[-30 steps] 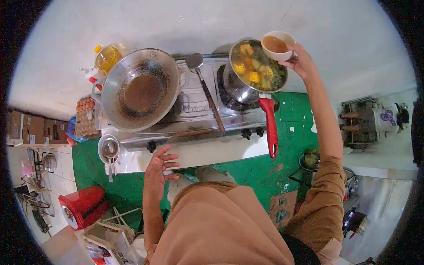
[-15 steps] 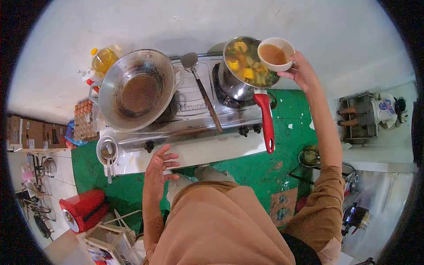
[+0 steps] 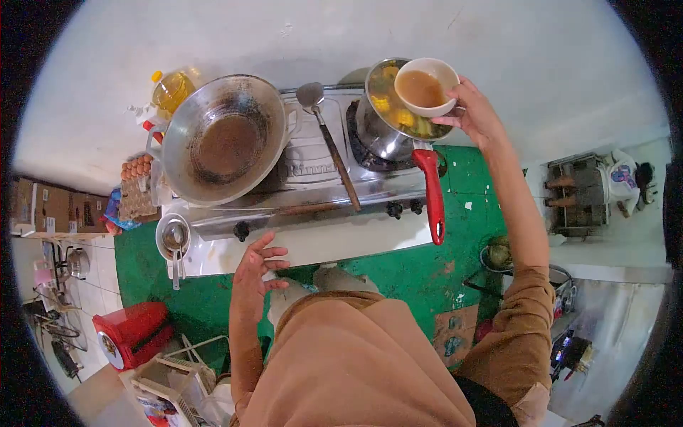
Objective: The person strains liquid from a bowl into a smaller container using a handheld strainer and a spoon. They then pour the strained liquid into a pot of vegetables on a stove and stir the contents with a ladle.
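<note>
In my right hand is a white bowl of brownish liquid, gripped at its right side. The bowl hangs over a steel saucepan and hides part of its contents. Corn pieces and greens float in broth inside the pan, whose red handle points toward me. My left hand hovers with fingers apart in front of the stove, holding nothing. A spatula with a dark handle lies across the middle of the stove.
A large wok sits on the left burner. Left of it are an oil bottle and an egg tray. A white bowl with a strainer rests at the stove's left corner. A red bin stands on the green floor.
My right hand has carried the bowl a little to the left, further over the saucepan, so it covers more of the soup. My left hand has barely moved.
</note>
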The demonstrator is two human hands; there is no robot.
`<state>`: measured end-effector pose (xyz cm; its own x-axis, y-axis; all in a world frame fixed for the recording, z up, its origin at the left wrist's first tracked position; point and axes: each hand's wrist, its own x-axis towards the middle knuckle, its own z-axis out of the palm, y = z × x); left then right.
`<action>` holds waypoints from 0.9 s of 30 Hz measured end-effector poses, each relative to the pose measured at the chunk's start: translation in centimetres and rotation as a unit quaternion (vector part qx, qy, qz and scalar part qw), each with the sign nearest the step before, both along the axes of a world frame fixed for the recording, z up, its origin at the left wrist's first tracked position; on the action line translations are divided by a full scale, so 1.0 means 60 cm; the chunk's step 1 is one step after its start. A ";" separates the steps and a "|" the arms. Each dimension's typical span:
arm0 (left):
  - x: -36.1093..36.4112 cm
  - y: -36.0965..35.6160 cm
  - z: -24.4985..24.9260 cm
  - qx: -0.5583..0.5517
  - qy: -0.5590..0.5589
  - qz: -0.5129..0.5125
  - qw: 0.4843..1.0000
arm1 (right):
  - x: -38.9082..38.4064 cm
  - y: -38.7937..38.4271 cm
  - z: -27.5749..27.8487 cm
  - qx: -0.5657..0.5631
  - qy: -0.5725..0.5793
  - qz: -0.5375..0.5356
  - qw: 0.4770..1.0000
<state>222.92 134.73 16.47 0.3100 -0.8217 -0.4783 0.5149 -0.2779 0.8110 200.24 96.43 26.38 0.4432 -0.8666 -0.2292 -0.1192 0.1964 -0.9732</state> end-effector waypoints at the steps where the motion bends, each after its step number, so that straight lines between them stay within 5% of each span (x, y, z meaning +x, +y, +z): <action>1: 0.001 0.002 -0.001 0.000 0.000 0.002 1.000 | 0.003 -0.005 -0.004 0.002 -0.006 0.004 1.000; 18: 0.009 0.008 -0.006 0.002 0.005 0.023 1.000 | 0.050 -0.064 -0.009 -0.024 -0.027 -0.012 0.999; 27: 0.010 0.005 -0.010 -0.011 0.015 0.023 1.000 | 0.022 -0.092 -0.037 0.082 -0.105 -0.075 0.988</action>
<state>223.54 135.03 15.88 0.3337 -0.8171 -0.4700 0.5504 -0.2359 0.8009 201.57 90.89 24.15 0.3653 -0.8849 -0.2889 0.1246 0.3540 -0.9269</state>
